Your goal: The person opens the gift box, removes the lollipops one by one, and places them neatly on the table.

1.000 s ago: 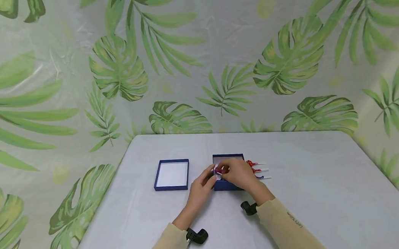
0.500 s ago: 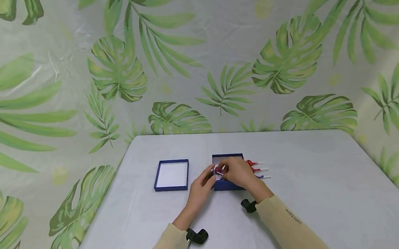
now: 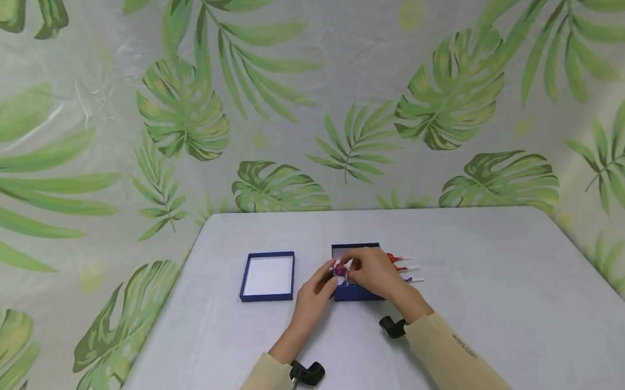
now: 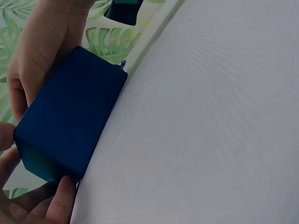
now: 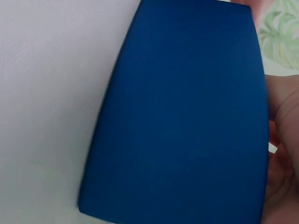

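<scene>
In the head view, a dark blue box [image 3: 358, 293] stands uncovered on the table. My right hand [image 3: 375, 270] reaches over its opening and pinches a lollipop with a reddish-purple wrapped head [image 3: 341, 269]. A white stick end [image 5: 272, 148] shows between those fingers in the right wrist view. Along the box's left wall lies my left hand [image 3: 313, 295], fingertips and thumb touching it. The left wrist view shows that thumb [image 4: 63, 203] against the box's end. The box's blue wall [image 5: 182, 116] hides its inside from both wrist cameras.
Left of the box lies its blue-rimmed lid [image 3: 267, 298], white inside facing up. Red-wrapped lollipops [image 3: 394, 257] and one with a bluish wrapper [image 3: 408, 280] lie right of the box, white sticks pointing right. A leaf-patterned curtain [image 3: 349, 97] hangs behind the white table [image 3: 484, 280].
The lollipop in my right hand has turned, so its round head shows more clearly and its stick less. Both hands stay at about the same places; the left keeps touching the box.
</scene>
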Available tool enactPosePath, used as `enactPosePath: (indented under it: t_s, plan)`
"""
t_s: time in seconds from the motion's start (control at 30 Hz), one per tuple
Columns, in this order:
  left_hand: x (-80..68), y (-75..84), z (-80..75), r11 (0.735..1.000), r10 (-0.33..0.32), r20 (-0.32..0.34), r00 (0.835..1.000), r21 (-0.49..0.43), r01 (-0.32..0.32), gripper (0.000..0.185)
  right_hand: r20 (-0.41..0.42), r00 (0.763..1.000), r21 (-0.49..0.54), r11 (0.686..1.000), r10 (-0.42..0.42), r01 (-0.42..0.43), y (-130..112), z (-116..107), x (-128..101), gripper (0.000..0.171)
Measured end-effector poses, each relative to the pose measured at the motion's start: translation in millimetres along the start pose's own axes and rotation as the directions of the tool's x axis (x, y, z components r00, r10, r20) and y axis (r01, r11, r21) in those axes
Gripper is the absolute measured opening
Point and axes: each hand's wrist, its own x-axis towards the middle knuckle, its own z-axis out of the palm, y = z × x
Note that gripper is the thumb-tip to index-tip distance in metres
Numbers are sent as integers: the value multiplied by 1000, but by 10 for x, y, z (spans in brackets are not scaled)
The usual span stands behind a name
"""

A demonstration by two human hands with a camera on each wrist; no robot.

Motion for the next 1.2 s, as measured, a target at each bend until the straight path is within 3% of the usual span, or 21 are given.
enactPosePath:
  t_s: [0.47,0.67,0.83,1.2]
  plan:
    - [14,30,6,1000,0,-16,1000,17,1,46,-17,1000,-44,999,13,-13,3,-346,-126,7]
    - [21,23,-1,1000,-8,-18,1000,28,8,45,6,999,-78,996,53,-52,-1,-407,-167,7]
    - [20,2,6,1000,-3,-21,1000,29,4,45,5,1000,-112,993,27,-26,8,-428,-213,3]
    - [9,12,10,1000,6,-23,1000,30,-5,45,-116,993,-40,999,-4,0,35,-531,-345,13]
